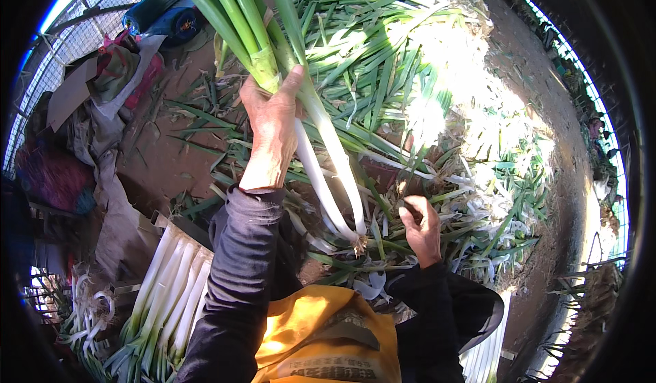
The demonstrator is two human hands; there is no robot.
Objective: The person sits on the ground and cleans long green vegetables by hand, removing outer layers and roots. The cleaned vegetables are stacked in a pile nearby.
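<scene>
My left hand grips large green onions by the upper part of their pale stalks, thumb across the front. Two long white stalks slope down from it to a root tuft, while their thick green leaves rise past the top of the view. To the right of the roots is my right hand, its fingers curled and apart from these stalks. Dry, brownish plant bits show near its fingertips; whether it pinches any of them is unclear.
A big heap of green onions lies ahead, with stripped leaves and skins to the right. Cleaned onions lie in a row at lower left; more white stalks show at lower right. Blue rolls and cloth sit upper left.
</scene>
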